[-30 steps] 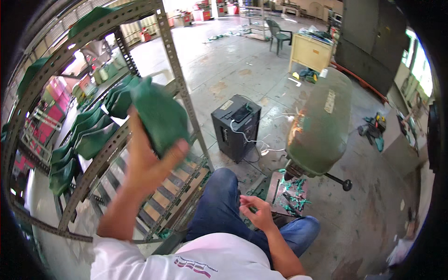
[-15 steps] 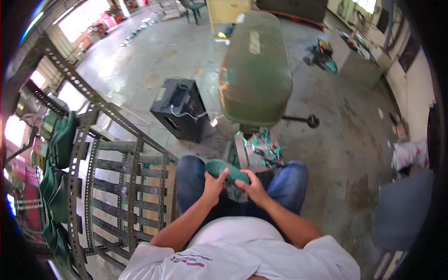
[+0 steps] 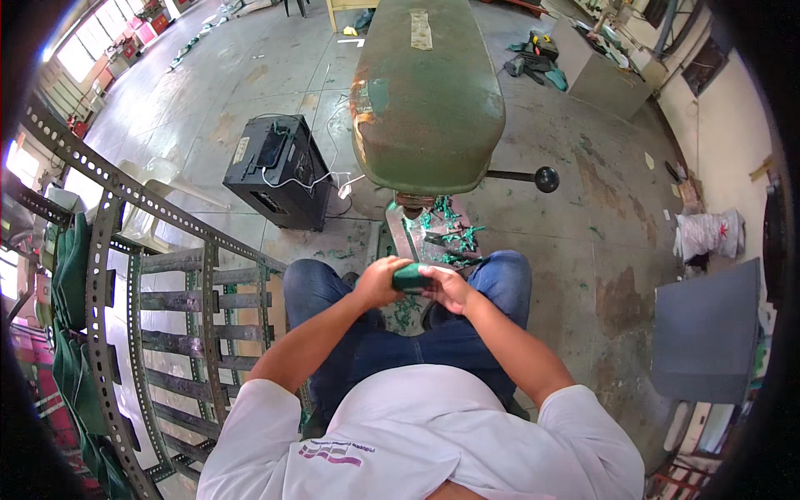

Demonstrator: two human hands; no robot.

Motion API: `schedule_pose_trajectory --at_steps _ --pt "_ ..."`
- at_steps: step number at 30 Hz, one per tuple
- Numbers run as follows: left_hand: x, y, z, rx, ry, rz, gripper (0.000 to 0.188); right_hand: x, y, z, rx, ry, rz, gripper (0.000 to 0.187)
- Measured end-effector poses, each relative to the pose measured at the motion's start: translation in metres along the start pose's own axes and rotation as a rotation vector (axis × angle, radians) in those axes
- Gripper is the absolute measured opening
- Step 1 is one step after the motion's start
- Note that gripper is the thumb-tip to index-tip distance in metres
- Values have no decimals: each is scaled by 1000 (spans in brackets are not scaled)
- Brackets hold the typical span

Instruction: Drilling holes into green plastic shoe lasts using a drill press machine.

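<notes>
Piece of dark green material [image 3: 409,277], held up between both hands, in the gap between the two jeans knees [image 3: 313,287]. Left hand [image 3: 380,283] has its left end – fingers curled round that end, back of the hand facing up. Right hand [image 3: 450,288] has its right end – thumb against the upper side, other fingers bent in below, so the piece is pinched from both ends; some fingertips are hidden by it, can't tell exactly where they press.

Straight ahead: machine [image 3: 429,100] with a big rounded green head, paint worn off at its near left corner, tape strip on top, black-knobbed lever [image 3: 510,175] sticking out right. Piece is apart from the head. Below the head, a metal plate [image 3: 402,235] littered with green shavings [image 3: 443,218]; more shavings scattered on the floor [image 3: 575,333].

Left side: metal rack [image 3: 97,283], bars full of holes, dark slats [image 3: 171,301] across its lower part. Row of green shapes [image 3: 73,275] at the rack's far left. Black box [image 3: 279,179] on the floor ahead-left, flat dark gadget [image 3: 272,150] and white cable [image 3: 292,185] on it. Pale plastic chair [image 3: 158,179] beyond the rack.

Right side: grey panel [image 3: 704,333], then a white bundle [image 3: 708,236] with a red mark, near the wall
</notes>
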State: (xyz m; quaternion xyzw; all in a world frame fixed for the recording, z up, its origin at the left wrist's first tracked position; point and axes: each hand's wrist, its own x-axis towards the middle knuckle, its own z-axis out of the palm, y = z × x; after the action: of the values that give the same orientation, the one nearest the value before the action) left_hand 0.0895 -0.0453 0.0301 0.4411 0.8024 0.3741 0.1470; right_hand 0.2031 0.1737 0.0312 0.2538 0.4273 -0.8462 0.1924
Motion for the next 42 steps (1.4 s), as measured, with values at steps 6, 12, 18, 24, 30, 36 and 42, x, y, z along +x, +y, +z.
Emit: schedule_pose_trajectory --at_steps 6,12,18,24,30,36,42 --pt "33 -57 -5 172 18 -131 80 -2 -34 -49 -78 385 -355 20" --pt "52 -79 -6 284 -31 -223 80 -80 -176 -10 -141 566 -851 34" --pt "67 -76 -7 358 -45 -243 82 -178 -281 96 -644 426 -938 44" --pt "79 -81 -6 352 -106 -307 79 -194 -309 155 -1749 518 -561 26" --pt "87 -66 -13 352 -149 -340 85 -191 -317 170 -1897 513 -361 26" --pt "87 -79 -7 384 -138 -320 80 -189 -307 166 -1924 552 -393 26" --pt "89 -75 -6 374 -130 -321 78 -192 -299 165 -1966 582 -407 26"
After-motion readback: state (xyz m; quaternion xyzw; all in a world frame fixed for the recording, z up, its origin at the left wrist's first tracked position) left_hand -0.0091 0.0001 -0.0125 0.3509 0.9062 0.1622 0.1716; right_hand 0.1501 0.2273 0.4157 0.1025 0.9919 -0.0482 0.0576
